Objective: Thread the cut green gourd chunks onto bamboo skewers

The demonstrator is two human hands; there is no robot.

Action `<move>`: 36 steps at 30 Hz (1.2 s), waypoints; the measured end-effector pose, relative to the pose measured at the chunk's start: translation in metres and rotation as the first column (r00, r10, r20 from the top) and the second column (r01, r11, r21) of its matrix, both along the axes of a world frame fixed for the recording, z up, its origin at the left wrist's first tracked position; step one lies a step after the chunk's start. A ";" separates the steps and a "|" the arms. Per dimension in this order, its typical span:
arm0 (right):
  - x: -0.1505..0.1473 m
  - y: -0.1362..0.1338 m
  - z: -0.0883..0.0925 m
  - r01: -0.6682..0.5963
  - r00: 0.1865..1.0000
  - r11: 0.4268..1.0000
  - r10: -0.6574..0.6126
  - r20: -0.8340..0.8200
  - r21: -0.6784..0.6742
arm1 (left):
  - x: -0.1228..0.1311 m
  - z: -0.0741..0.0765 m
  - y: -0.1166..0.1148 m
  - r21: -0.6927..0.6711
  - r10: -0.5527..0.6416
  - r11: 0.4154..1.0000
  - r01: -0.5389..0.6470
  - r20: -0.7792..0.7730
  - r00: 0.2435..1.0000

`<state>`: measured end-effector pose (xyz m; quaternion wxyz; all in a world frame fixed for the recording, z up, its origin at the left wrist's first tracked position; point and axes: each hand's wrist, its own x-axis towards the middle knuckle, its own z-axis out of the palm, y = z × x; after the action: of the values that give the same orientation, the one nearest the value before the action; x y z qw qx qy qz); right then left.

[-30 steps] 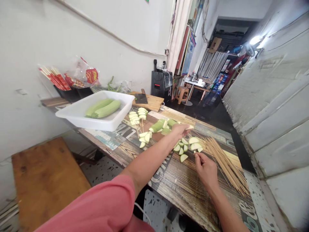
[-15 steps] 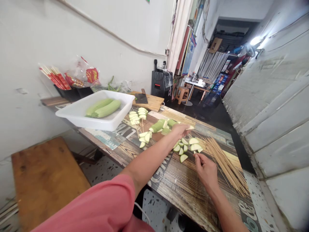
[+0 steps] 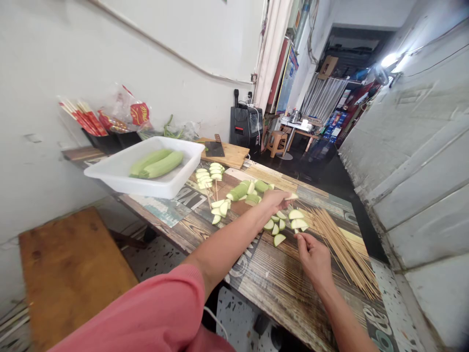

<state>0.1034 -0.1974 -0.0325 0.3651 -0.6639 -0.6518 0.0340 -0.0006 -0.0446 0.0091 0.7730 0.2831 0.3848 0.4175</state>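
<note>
We see the left hand [image 3: 276, 201] reaching across the table, fingers narrowed on a pale half-round zucchini slice with a thin green rind [image 3: 292, 197]. We can't tell if that slice touches a stick tip. Our right hand [image 3: 314, 254] is pinched narrow under a small stack of green-edged slices [image 3: 299, 223], gripping the thin stick they sit on; most of that stick is hidden.

Between the hands: loose green-rimmed wedges [image 3: 279, 239] lie on the wood-print tabletop [image 3: 278, 274]. Just right of our right hand, a fanned bundle of slim tan wooden skewers [image 3: 340, 254]. Past the left forearm, cut green zucchini chunks [image 3: 240, 190]; left of them, two loaded skewers of pale slices [image 3: 209, 176] above another small pile of slices [image 3: 220, 209].

Two whole light-green zucchini [image 3: 163, 165] lie in a white plastic rectangular tray [image 3: 157, 189]. Behind it, a dark-bladed cleaver [image 3: 214, 149] rests on a wooden cutting board [image 3: 236, 156].

Text check: we read a white "&" [image 3: 373, 315] on the tabletop's near right corner. Dark tabletop capitals [image 3: 190, 198] by the tray: full word unclear. Red-and-clear plastic bag [image 3: 140, 114] has yellow lettering, too small for us. Black speaker [image 3: 246, 128]: marking illegible.
</note>
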 end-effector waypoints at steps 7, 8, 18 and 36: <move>0.003 0.001 -0.005 0.022 0.998 0.999 -0.024 0.051 0.039 | -0.002 -0.002 0.004 -0.119 -0.063 0.990 0.075 0.101 0.993; 0.003 0.001 -0.005 0.027 0.998 0.999 -0.030 0.060 0.046 | -0.002 -0.003 0.005 -0.123 -0.068 0.989 0.082 0.115 0.991; 0.003 0.000 -0.005 0.018 0.998 0.997 -0.021 0.057 0.069 | -0.002 -0.001 0.003 -0.089 -0.097 0.990 0.108 0.118 0.988; 0.009 0.005 -0.006 0.054 0.999 0.996 -0.054 0.002 0.073 | 0.005 -0.006 -0.008 0.000 -0.241 0.971 0.241 -0.034 0.970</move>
<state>0.1124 -0.1923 -0.0387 0.3886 -0.6675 -0.6352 -0.0007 0.0045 -0.0525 0.0035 0.8107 0.3364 0.3597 0.3167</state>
